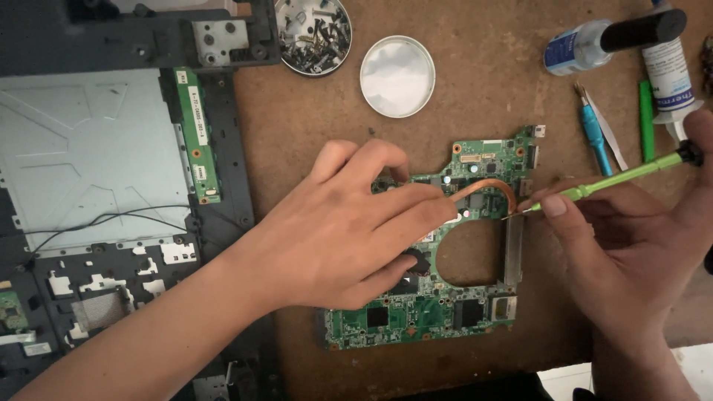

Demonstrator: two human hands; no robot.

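Here my left hand (338,223) lies flat on the green laptop motherboard (438,297) in the middle of the brown desk (475,96), fingers spread and pressing beside the copper heat pipe (486,188). My right hand (631,245) pinches a green screwdriver (620,177), its tip touching the board's right edge. To the left lies the opened laptop chassis (96,156). Far off sit one tin of screws (312,33) and its one lid (397,76); far right, a small bottle (587,46), a syringe tube (672,70), blue tweezers (594,137).
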